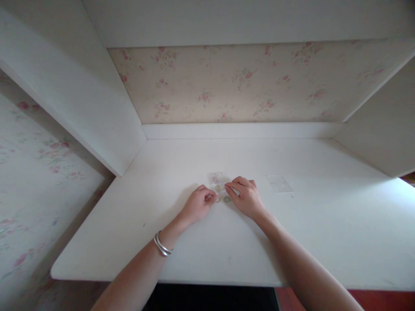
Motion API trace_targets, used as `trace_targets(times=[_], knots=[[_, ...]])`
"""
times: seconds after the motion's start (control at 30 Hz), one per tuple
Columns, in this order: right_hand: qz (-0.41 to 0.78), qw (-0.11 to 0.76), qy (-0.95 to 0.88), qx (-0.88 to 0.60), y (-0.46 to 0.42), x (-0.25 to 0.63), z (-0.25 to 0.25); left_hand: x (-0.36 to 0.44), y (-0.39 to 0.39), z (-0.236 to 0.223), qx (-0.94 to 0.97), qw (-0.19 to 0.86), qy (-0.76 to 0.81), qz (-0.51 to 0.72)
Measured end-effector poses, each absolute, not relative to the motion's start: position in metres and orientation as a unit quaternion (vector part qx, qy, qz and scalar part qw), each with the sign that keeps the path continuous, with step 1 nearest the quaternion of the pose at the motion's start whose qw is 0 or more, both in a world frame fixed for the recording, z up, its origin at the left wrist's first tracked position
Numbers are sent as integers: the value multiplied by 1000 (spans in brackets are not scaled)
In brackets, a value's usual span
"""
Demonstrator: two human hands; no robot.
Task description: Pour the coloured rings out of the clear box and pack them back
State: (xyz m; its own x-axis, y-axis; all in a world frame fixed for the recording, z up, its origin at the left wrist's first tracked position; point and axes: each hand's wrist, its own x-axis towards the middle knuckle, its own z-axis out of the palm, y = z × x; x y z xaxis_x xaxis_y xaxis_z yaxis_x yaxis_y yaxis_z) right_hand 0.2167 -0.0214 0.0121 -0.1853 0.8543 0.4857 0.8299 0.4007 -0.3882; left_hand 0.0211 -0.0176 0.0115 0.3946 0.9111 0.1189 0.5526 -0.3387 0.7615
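Note:
My left hand point(200, 202) has its thumb and forefinger closed on a small reddish-orange ring point(218, 199) at the table's middle. Just beyond lies a small clear plastic bag point(214, 176) with faint reddish marks. A pale yellowish ring point(218, 188) shows at its near part; whether it is inside or on top I cannot tell. My right hand point(244, 194) pinches at the bag's right edge with thumb and forefinger. Below those fingertips a greenish ring point(227, 199) lies on the table, close to the right thumb.
Another flat clear plastic bag point(279, 183) lies to the right of my right hand, with a tiny dark speck near it. The white table point(201, 255) meets a floral wall behind, with white panels at both sides. A small dark mark point(144, 224) shows at left.

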Motion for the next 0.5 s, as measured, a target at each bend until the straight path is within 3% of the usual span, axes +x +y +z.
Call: trace_targets(times=[0.27,0.5], knots=[[19,325,-785,-528,-24,218,15,20,-14,15,748,323,500,293],[21,253,-855,-452,-35,208,22,24,-5,20,727,285,511,358]])
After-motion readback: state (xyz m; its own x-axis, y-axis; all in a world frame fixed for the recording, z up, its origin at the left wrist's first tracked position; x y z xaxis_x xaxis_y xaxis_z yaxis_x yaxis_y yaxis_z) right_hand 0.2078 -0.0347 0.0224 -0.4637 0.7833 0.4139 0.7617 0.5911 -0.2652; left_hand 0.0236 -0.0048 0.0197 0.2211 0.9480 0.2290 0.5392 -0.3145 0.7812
